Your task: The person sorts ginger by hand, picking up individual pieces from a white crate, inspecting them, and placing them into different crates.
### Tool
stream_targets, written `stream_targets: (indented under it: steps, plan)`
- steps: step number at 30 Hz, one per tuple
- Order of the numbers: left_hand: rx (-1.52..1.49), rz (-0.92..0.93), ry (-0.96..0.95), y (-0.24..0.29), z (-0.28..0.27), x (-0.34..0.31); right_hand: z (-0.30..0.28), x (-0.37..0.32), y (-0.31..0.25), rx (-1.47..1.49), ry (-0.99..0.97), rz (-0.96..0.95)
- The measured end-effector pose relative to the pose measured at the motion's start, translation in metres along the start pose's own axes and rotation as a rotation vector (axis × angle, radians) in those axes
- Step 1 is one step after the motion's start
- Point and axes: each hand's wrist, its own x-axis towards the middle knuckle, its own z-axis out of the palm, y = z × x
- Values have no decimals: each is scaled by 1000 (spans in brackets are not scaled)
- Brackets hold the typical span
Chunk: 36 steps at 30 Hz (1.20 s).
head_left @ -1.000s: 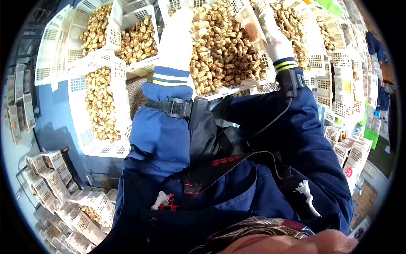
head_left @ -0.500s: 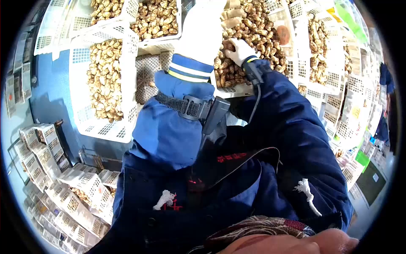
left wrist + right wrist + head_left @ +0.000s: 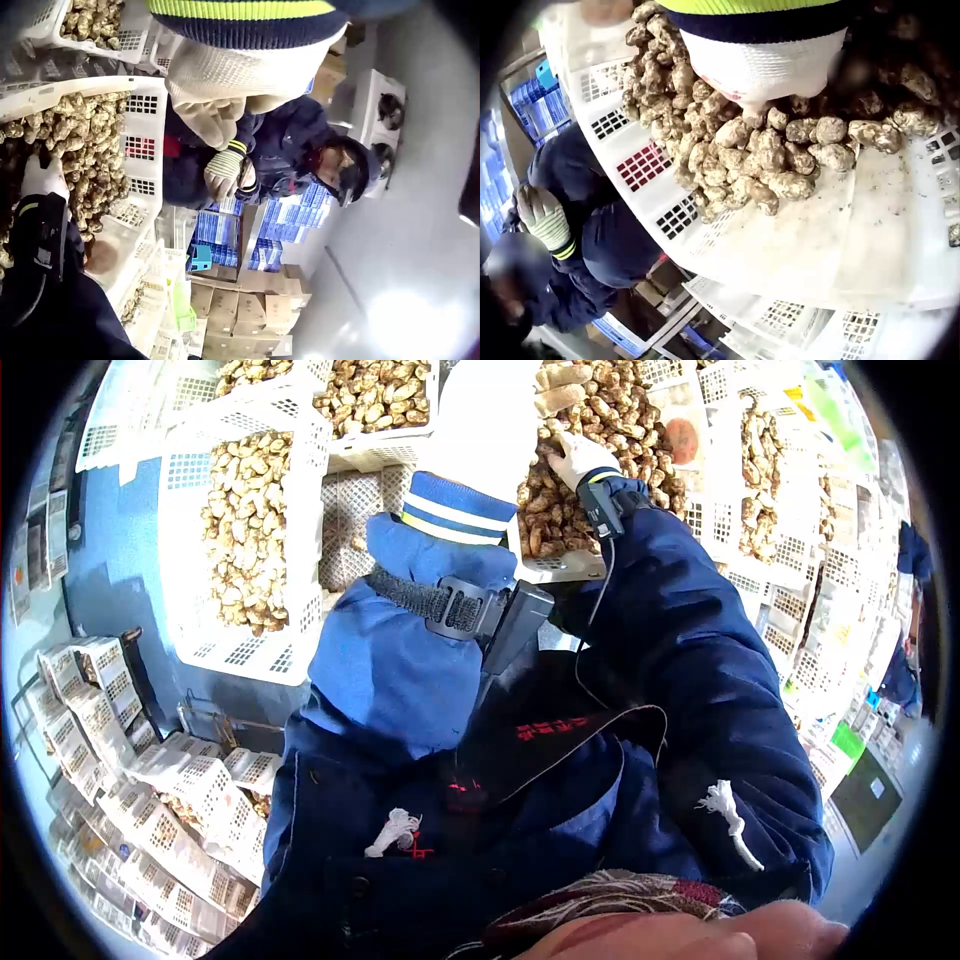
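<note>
Both hands wear white knitted gloves. In the head view my left hand (image 3: 485, 420) is held above the left side of a white slatted crate (image 3: 560, 568) filled with knobbly brown lumps (image 3: 620, 405). Its fingers (image 3: 214, 124) point across the crate, loosely bent, with nothing seen between them. Down at the near part of the same heap, my right hand (image 3: 582, 458) has its fingertips among the lumps. The right wrist view shows the back of that glove (image 3: 761, 67) over the lumps (image 3: 769, 154); most fingers are hidden, and I cannot tell whether they grip one.
More white crates of lumps stand at the left (image 3: 245, 645) and right (image 3: 735, 550). A round reddish mark (image 3: 682, 440) shows beside the heap. Another person in dark clothes and a striped glove (image 3: 223, 172) is beyond the crate, before stacked cartons (image 3: 225, 311).
My right hand has moved from the crate's right side inward and nearer, down onto the lumps. The head view has shifted, and the left hand still hovers over the crate.
</note>
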Motion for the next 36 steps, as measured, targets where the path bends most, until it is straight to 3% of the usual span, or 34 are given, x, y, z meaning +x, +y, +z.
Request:
stream_targets:
  steps: [7, 10, 12, 14, 16, 19, 20, 22, 25, 29, 34, 36]
  plan:
    - [-18, 10, -75, -3, 0, 0, -18, -10, -1, -51, -194, 17]
    - [0, -3, -43, -4, 3, 0, -33, -13, -9, -215, -217, 7]
    - [-8, -23, -27, -5, 2, 2, 12, 11, 17, -258, -28, -136]
    - [-10, -39, -21, -7, 5, 3, -1, 0, 2, -419, 29, -190]
    - [-3, -47, -23, -8, 11, 2, 6, 10, -5, -288, 47, -91]
    - [-27, -82, -79, -4, 9, 4, -7, 1, -23, -355, 182, -152]
    - [5, -55, -60, -5, 9, 4, -10, 6, -25, -473, 163, -246]
    - [59, -1, -18, -9, 8, 2, -11, 1, -24, -392, 134, -213]
    - [-18, -31, -53, -12, 0, 9, 9, 14, -4, -342, 151, -338]
    - [71, -2, -31, -9, 6, 5, -4, 17, -3, -239, -2, -142]
    - [130, 65, -37, -10, 10, 1, -38, 0, -12, -254, -170, -152]
    - [-447, -210, -607, -12, -31, 26, -49, -6, 3, -219, -271, -219]
